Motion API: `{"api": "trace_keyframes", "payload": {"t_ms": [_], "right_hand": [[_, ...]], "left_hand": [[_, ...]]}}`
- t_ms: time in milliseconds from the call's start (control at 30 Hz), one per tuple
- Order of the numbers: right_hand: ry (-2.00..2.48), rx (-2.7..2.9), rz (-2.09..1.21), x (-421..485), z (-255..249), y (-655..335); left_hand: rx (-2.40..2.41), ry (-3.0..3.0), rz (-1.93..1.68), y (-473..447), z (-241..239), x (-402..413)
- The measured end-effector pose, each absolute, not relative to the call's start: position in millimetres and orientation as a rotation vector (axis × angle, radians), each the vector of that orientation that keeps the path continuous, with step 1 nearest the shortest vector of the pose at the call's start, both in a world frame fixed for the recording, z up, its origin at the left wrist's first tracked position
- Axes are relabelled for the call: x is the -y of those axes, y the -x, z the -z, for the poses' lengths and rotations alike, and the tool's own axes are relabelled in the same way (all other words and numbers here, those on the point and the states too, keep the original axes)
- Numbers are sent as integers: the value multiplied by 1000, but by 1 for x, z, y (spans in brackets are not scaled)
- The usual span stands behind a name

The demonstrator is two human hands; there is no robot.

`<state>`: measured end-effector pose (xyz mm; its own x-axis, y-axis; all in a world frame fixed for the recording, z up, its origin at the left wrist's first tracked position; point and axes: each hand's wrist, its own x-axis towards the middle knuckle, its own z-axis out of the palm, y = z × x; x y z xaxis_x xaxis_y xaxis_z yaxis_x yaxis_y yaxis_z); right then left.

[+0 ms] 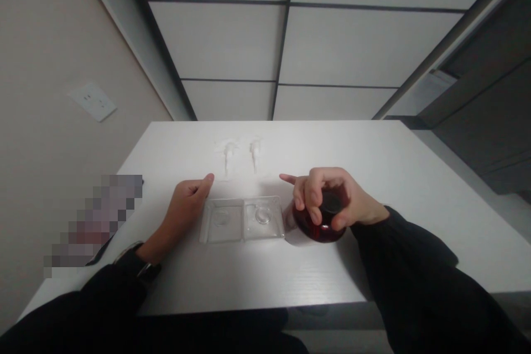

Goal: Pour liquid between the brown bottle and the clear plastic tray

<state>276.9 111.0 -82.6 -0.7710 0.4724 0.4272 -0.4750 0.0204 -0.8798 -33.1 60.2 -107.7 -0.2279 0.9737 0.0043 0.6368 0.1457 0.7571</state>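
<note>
My right hand (327,193) curls its thumb and fingers around the dark round top of a glossy red-brown bottle (309,225), its little finger sticking out to the left. The bottle stands upright against the right end of a clear plastic tray (224,232), which has two square compartments, each with a round shape in its base. At the tray's left end, my left hand (188,202) is closed, thumb extended along its far corner; the curled fingertips are hidden. Two white pump heads (229,157) lie side by side beyond the tray.
The white table (332,282) runs back to a panelled sliding door (232,38). A pixelated flat object (99,215) lies at the table's left edge. On the left wall is a socket plate (93,100). A dark cabinet (489,66) stands at right.
</note>
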Motion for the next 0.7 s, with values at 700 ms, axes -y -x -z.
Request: {"api": "trace_keyframes", "payload": {"t_ms": [700], "right_hand": [[49, 1603, -1892, -108, 84, -273]], "left_hand": [[-1909, -1561, -875, 35, 111, -61]]}}
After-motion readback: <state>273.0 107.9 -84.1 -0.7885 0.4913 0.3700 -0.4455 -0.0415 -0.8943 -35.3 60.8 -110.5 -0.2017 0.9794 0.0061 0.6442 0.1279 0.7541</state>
